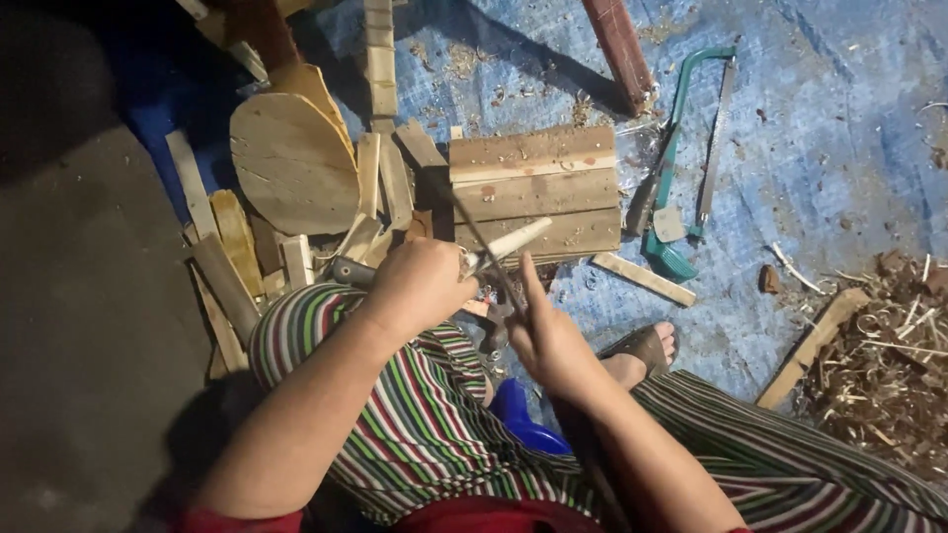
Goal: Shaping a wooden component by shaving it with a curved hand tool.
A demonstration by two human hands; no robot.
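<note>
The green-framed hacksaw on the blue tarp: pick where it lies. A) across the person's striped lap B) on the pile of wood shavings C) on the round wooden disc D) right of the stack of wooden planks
D: the green-framed hacksaw lies flat on the blue tarp, just right of the stack of wooden planks.

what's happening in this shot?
A person sits over a blue tarp, working a pale wooden stick. The left hand grips the stick near its end; the right hand holds a dark blade-like tool against it, though exactly what tool is unclear. A green hacksaw, a slatted wood panel, a round wooden disc and shavings lie around.
</note>
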